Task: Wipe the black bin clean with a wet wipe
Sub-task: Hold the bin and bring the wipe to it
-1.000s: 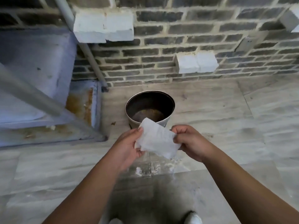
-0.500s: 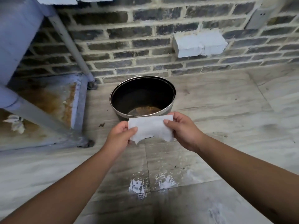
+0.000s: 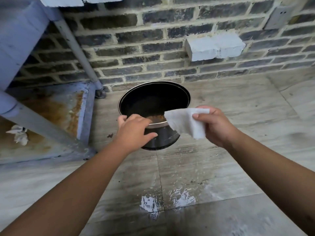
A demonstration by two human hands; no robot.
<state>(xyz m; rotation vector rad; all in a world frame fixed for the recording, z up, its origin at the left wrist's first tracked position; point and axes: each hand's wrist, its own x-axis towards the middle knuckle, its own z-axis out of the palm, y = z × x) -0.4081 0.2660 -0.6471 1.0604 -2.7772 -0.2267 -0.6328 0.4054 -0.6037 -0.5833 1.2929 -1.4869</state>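
The black bin (image 3: 154,97) is round with a metal rim and stands upright on the tiled floor near the brick wall. Brown dirt (image 3: 157,118) lies at its bottom. My left hand (image 3: 134,132) is on the bin's near-left rim with fingers spread; whether it grips is unclear. My right hand (image 3: 214,125) hangs at the bin's near-right edge, pinching a white wet wipe (image 3: 183,122). The wipe droops over the rim's right side and hides a bit of it.
A brick wall (image 3: 153,48) rises just behind the bin. At the left stands a blue metal frame (image 3: 42,123) with a rusty tray (image 3: 56,106) and a crumpled tissue (image 3: 19,135). Wet patches (image 3: 182,198) shine on the floor tiles in front.
My left hand has let go of the wipe and moved onto the bin's near rim. My right hand alone now holds the wipe and has shifted right. The view has come closer to the bin.
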